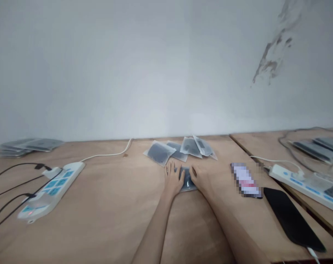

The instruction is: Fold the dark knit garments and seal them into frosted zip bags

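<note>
A: Hands?
B: Left hand [173, 179] spread, palm down at the left of a dark, flat, film-wrapped rectangular packet [187, 182]; right hand [200, 178] half-curled at its right edge, grip unclear.
A: Technique?
B: Light, even pressure probably best; film smooth.
A: Surroundings?
B: Packet on brown wooden tabletop [114, 205]; grey translucent flat pouches [159, 153] just beyond it; pale, peeling plaster wall [128, 66] behind.
</note>
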The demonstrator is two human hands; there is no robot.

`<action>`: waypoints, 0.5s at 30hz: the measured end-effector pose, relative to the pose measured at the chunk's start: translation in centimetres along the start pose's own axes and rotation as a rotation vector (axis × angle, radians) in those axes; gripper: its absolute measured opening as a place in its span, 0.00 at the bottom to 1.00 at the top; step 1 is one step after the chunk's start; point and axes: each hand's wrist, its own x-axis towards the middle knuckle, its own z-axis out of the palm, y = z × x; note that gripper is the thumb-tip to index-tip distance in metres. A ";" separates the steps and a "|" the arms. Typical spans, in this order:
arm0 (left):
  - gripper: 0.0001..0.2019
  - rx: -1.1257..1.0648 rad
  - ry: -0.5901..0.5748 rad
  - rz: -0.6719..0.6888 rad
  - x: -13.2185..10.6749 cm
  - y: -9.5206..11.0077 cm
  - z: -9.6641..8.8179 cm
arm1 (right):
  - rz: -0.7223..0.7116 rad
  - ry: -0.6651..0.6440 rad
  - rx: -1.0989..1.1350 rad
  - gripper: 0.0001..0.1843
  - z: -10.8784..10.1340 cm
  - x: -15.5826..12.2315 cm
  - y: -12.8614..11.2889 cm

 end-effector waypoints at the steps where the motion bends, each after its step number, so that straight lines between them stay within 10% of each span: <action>1: 0.21 -0.001 0.023 0.008 -0.1 0.2 -0.3 | -0.012 -0.010 0.002 0.17 0.2 0.0 0.0; 15: 0.15 -0.076 -0.063 0.119 -0.9 2.5 -1.7 | 0.098 -0.198 0.044 0.12 0.3 -0.2 0.4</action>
